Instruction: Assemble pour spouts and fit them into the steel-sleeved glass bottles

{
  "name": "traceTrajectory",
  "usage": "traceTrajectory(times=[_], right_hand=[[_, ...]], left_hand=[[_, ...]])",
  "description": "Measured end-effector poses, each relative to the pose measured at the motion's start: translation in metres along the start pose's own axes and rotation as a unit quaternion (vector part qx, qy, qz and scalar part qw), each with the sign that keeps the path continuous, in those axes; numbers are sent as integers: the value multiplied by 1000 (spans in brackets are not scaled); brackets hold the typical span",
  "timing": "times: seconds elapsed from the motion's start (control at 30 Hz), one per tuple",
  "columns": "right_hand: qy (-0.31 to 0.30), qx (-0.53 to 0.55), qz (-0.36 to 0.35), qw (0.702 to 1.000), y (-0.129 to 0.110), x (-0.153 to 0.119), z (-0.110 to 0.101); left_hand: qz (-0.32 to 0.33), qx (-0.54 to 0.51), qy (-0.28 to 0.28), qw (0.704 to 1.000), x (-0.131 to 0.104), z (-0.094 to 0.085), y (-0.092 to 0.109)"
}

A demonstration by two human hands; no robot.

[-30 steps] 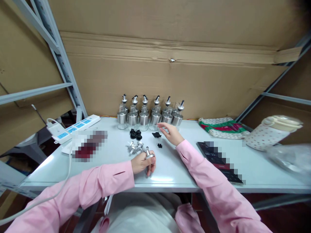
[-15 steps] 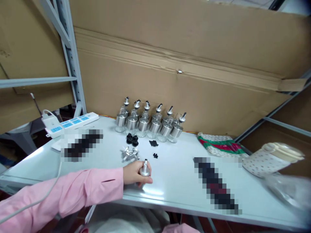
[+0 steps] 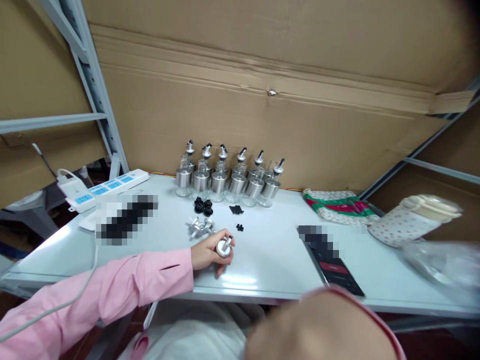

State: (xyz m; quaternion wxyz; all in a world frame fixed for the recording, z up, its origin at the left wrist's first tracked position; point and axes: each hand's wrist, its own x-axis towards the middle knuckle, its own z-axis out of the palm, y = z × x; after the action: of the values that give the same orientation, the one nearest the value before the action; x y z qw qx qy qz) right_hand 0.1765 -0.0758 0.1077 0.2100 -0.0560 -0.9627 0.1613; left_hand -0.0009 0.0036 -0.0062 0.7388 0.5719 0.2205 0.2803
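Observation:
My left hand (image 3: 210, 252), in a pink sleeve, is wrapped round a metal bottle pourer (image 3: 224, 247) near the table's front edge. The pourer's round silver top and black-tipped spout show above the fingers; its lower part is hidden. Just beyond the hand lie loose silver spout parts (image 3: 200, 227). Black stoppers (image 3: 203, 206), thin black pieces (image 3: 236, 210) and small black bits (image 3: 240, 227) are grouped behind them. A large blurred skin-toned shape with a pink edge, perhaps my right hand (image 3: 318, 327), fills the lower right; its fingers cannot be made out.
Glass-and-steel bottles (image 3: 218, 182) stand in rows at the back, several with pourers on top. A power strip (image 3: 108, 189) is at left. On the right are a phone (image 3: 333, 272), a patterned cloth (image 3: 339, 206), a dotted cream flask (image 3: 403, 220) and clear plastic (image 3: 442, 262).
My left hand has shifted slightly up in the view, and the pourer's spout now tilts to the right. The blurred skin-toned shape has come in at the lower right.

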Motion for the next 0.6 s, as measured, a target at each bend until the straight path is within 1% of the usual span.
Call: traceTrajectory(times=[0.07,0.1,0.13,0.17,0.23,0.3,0.37,0.47,0.6], right_hand=[[47,-10,41,998,38,8,-16],[101,-28,106,989,56,9,-19],[129,-38,161,978,73,9,-20],[134,-27,180,974,88,7,-18],[119,-13,181,976,108,2,-8],[98,7,164,982,117,-1,4],[75,36,152,985,118,-2,11],[61,56,155,984,116,-1,14],[63,37,170,983,119,0,18]], left_hand=[[-3,4,2,1000,0,0,1],[-7,7,2,1000,0,0,1],[-14,8,0,1000,0,0,1],[-21,8,-2,1000,0,0,2],[-31,1,-9,999,0,0,3],[-32,-3,-13,999,0,0,4],[-32,0,-12,999,0,1,5],[-33,6,-8,999,0,0,5],[-39,20,-21,999,0,-1,4]])
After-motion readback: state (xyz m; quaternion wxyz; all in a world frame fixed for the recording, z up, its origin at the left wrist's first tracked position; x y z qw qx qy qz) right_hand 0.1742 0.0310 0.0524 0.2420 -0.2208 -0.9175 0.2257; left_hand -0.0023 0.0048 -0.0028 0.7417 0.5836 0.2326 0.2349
